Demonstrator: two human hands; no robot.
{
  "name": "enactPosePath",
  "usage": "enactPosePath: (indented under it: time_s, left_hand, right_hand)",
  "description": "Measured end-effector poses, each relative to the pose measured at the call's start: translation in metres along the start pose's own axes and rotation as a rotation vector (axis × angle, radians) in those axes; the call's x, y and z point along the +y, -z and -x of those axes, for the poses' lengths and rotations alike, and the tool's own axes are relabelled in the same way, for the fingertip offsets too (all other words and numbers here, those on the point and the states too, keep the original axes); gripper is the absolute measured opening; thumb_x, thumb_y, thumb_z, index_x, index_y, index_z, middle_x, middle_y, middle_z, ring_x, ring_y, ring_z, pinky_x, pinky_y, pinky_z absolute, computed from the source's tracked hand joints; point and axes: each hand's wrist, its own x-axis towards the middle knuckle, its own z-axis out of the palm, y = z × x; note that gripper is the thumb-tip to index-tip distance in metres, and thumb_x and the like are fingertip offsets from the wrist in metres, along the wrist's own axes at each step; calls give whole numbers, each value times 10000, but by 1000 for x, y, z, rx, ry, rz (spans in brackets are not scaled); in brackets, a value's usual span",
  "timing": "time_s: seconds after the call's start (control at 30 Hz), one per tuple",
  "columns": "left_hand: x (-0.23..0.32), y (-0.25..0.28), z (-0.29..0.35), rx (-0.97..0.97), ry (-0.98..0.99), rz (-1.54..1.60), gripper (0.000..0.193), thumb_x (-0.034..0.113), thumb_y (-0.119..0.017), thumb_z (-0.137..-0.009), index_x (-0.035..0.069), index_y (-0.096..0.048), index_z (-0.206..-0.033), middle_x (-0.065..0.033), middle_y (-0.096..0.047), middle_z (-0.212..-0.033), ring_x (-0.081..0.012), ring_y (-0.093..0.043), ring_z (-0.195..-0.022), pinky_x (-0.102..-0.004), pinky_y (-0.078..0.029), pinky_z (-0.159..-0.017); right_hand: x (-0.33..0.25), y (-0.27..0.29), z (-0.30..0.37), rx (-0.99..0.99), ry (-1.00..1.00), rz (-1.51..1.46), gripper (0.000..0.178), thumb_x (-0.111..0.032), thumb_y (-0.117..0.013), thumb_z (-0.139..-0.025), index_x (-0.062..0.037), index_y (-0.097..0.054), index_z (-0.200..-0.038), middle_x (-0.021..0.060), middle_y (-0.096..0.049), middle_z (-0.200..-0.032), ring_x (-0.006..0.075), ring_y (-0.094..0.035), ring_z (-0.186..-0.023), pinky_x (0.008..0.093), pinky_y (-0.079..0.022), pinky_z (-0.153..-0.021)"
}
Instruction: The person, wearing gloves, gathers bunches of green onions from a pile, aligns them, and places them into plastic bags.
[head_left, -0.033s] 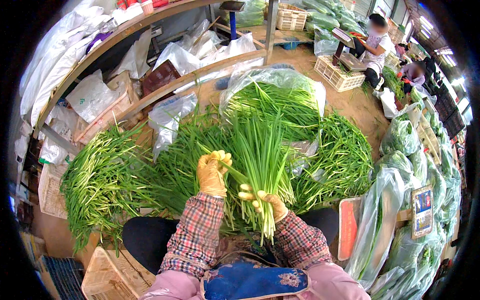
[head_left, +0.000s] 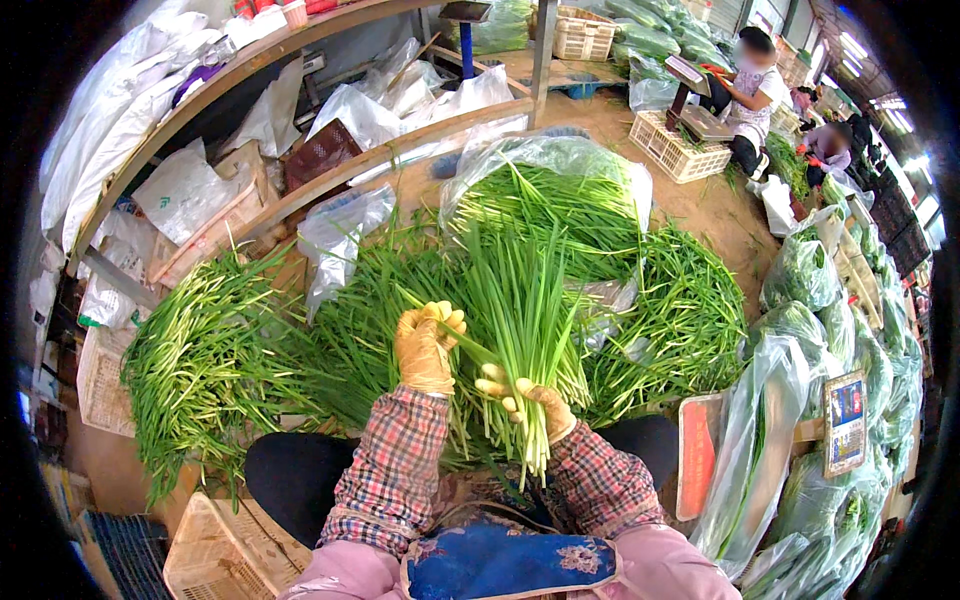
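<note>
A bunch of garlic chives (head_left: 522,310), long green leaves pointing away from me and pale stem ends toward me, rests in my right hand (head_left: 540,405). That yellow-gloved hand is closed round the lower stems. Just left of the bunch, my left hand (head_left: 428,348), gloved too, has its fingers curled on a chive leaf (head_left: 474,347) slanting toward the bunch. Loose chives (head_left: 350,345) lie beneath and beyond both hands. Further piles spread out: a chive heap at the left (head_left: 205,365), a chive heap at the right (head_left: 670,320), and chives in a clear plastic bag (head_left: 560,210) ahead.
Plastic crates stand by my left leg (head_left: 225,555) and beyond the left heap (head_left: 100,380). Bagged greens (head_left: 840,510) line the right side, with a red panel (head_left: 697,455) near my right knee. A wooden rail (head_left: 400,150) crosses behind. Further off, a co-worker (head_left: 755,95) sits beside a scale.
</note>
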Motion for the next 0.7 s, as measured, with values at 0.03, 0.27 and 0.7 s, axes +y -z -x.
enactPosePath:
  time_s: [0.03,0.27,0.7]
  left_hand:
    - [2,3,-1,-16,-21,-23,147,154,-581,-817,46,-490,-859,-91,-591,-825,-145,-543,-590,-271,-483,-501]
    - [34,18,-26,41,-91,-298,152,170,-597,-805,41,-517,-806,-44,-596,-718,-45,-368,-421,-183,-304,-340]
    - [-47,47,-11,-540,282,-594,339,344,-595,-794,29,-562,-917,-62,-546,-879,-150,-476,-771,-297,-394,-707]
  right_hand:
    - [2,-2,-2,-4,18,-41,553,-172,-576,-775,36,-345,-1233,185,-486,-1176,116,-596,-697,171,-504,-549]
    - [3,-4,4,101,124,-13,564,-137,-599,-731,72,-366,-1200,182,-456,-1213,198,-541,-992,264,-482,-771]
    - [2,31,-3,-175,-26,-251,593,-155,-564,-777,19,-284,-1271,227,-412,-1227,141,-536,-724,211,-489,-615]
